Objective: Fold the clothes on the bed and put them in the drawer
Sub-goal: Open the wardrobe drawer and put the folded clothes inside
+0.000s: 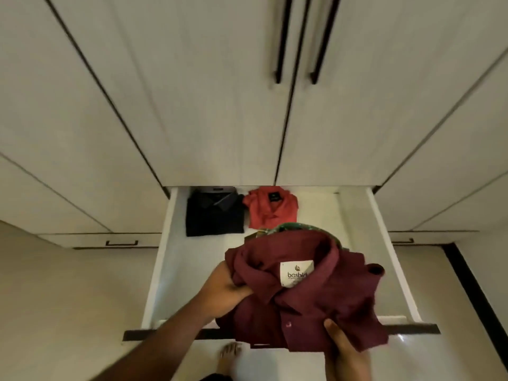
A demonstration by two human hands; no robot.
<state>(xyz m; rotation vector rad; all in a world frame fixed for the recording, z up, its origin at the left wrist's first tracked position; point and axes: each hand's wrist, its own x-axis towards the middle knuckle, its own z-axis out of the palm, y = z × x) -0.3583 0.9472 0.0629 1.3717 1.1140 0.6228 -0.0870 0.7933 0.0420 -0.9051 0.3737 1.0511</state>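
A folded maroon shirt (308,295) with a white collar label hangs above the open white drawer (165,259). My left hand (222,290) grips its left edge near the collar. My right hand (343,350) holds its lower front edge from below. Under the maroon shirt a green patterned garment (297,228) peeks out at the far edge. Inside the drawer, at the back, lie a folded black shirt (214,213) on the left and a folded orange-red shirt (270,207) beside it.
White wardrobe doors with two long black handles (299,39) rise behind the drawer. Lower drawers with small black handles (122,243) flank it. The drawer's dark front edge (412,329) juts toward me. My bare foot (229,356) stands on the glossy floor below.
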